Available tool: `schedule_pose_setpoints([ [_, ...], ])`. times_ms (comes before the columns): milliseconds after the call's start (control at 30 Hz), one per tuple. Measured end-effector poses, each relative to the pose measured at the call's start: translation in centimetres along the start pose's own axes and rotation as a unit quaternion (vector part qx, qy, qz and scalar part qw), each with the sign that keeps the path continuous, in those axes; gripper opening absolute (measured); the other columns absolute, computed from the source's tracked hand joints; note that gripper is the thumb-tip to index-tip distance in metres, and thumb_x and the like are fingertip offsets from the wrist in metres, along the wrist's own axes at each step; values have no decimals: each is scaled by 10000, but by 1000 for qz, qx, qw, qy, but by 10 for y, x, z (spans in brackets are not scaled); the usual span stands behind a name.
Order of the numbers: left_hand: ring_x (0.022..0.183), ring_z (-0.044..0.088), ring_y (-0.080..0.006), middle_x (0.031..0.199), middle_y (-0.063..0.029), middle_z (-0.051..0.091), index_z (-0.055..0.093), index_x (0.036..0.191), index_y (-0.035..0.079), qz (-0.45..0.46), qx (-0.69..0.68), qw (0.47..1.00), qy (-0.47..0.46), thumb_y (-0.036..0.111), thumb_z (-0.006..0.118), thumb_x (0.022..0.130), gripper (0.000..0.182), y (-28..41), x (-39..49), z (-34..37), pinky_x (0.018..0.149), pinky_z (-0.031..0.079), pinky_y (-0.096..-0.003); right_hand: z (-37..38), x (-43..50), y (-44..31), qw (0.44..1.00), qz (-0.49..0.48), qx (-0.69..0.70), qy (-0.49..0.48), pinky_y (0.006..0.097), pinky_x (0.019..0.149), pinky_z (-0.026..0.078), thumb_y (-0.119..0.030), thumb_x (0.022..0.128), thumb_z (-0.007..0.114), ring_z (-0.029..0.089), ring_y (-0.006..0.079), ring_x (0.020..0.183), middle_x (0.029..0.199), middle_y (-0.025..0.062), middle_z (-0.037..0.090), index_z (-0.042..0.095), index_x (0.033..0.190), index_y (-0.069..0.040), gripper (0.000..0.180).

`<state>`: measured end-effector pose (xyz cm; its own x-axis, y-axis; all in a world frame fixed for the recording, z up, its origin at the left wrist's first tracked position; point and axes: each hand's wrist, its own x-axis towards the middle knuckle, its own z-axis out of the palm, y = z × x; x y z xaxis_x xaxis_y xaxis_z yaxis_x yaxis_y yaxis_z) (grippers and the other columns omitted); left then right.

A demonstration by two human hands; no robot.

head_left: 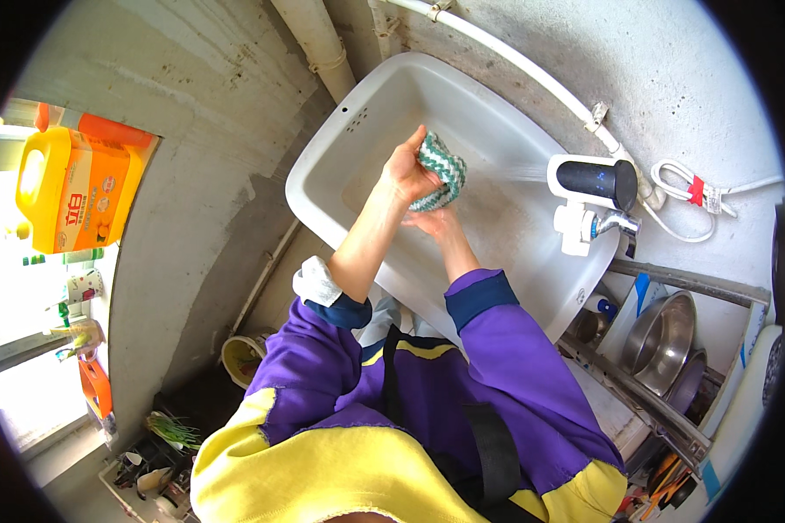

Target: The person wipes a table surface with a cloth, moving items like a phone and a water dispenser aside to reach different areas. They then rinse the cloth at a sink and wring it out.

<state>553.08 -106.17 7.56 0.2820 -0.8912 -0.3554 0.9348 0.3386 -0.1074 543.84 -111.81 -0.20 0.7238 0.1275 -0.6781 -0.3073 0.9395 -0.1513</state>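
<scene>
My left hand (411,171) grips a green-and-white striped cloth (446,171), bunched up, above the basin of a light grey sink (507,255). The thumb of that hand points up beside the cloth. Just below the cloth's lower edge is my right hand (436,223), its fingers spread and pointing left. Whether those fingers touch the cloth is hard to tell. To the right, a white-and-black electric faucet (592,183) sends a stream of water (520,171) into the sink.
A white pipe (510,52) and a coiled white cable (683,196) run along the wall. Metal bowls (659,340) sit in a rack right of the sink. On the left windowsill stands a yellow detergent jug (78,189). A bucket (243,359) is on the floor; green onions (172,430) lie lower left.
</scene>
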Motion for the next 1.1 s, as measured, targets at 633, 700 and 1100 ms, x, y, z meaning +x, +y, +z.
schedule_pose_setpoints([
  [633, 773, 529, -304, 869, -155, 544, 478, 899, 37, -60, 119, 987, 87, 397, 328, 876, 391, -20, 65, -53, 698, 427, -494, 58, -69, 0, 523, -547, -593, 275, 431, 615, 435, -228, 759, 585, 512, 327, 810, 857, 122, 473, 533, 880, -82, 196],
  [700, 762, 533, -283, 862, -144, 546, 485, 907, 36, -9, 130, 982, 134, 362, 325, 880, 364, -37, 83, -57, 673, 438, -461, 55, -76, -15, 506, -533, -616, 285, 428, 597, 437, -253, 757, 595, 516, 317, 810, 834, 108, 474, 544, 843, -80, 200],
  [1100, 947, 508, -262, 1021, -122, 534, 491, 1066, 24, 47, 213, 937, 272, 392, 322, 865, 452, -84, 123, -30, 857, 372, -416, -77, 10, -121, 873, -365, 58, 317, 352, 677, 452, -181, 753, 567, 528, 201, 803, 928, 98, 545, 462, 1031, 9, 353],
])
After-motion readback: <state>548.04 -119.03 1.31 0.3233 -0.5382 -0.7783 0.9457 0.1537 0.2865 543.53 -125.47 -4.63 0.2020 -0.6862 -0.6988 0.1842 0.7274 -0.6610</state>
